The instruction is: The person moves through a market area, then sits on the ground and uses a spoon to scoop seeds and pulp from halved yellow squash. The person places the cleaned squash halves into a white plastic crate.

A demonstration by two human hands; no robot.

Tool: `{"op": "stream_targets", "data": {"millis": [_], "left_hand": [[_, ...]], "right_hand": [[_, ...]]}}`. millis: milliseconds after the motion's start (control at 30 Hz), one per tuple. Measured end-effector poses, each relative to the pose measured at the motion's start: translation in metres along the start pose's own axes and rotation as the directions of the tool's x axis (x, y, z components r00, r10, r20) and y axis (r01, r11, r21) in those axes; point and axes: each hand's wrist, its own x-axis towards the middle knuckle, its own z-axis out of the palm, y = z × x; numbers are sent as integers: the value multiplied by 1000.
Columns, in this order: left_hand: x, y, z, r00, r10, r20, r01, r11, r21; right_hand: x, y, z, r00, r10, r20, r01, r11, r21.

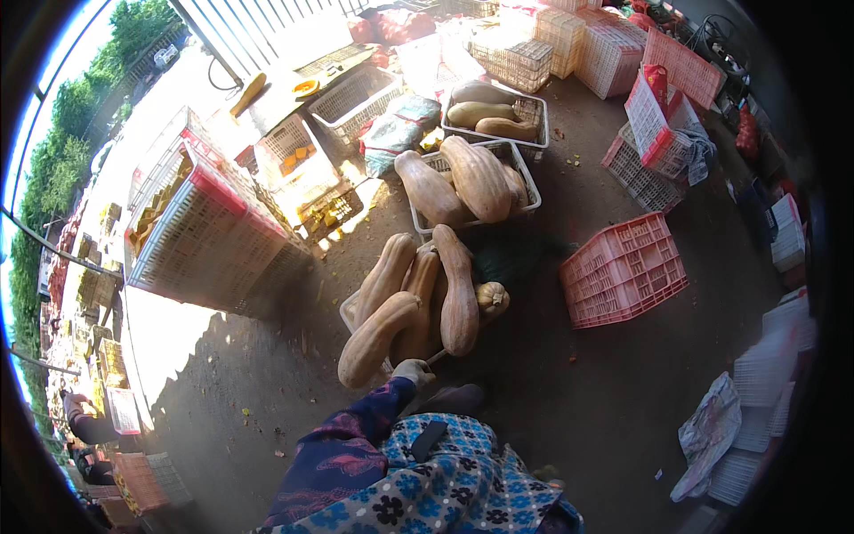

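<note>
Squashes [418,298], long and tan, fill the white crate [349,311]; left hand [412,370], gloved, grips that crate's near rim; right hand hidden, grip untellable.

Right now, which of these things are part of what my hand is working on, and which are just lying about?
In hand:
left hand, gloved, at the near crate's rim
near crate piled with long tan squashes

Lying about:
red crate
two farther squash crates
tilted white crate
crumpled bag

The dirt floor [569,392] carries a white crate [349,311] of long squashes; right of this crate lies an overturned pink crate [624,269], behind it two more squash crates [532,191].
</note>
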Motion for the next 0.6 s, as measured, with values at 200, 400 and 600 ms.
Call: {"op": "stream_targets", "data": {"millis": [200,400,600], "left_hand": [[-1,83,46,989,-141,-40,124,950,-288],[-31,114,115,927,-353,-124,295,893,-340],[-43,129,175,860,-507,-63,447,807,-385]], "right_hand": [[40,-66,-109,973,-73,220,-29,904,426],[91,-180,-188,998,-25,-61,50,886,461],[124,-299,-245,990,-73,-124,120,892,436]]}}
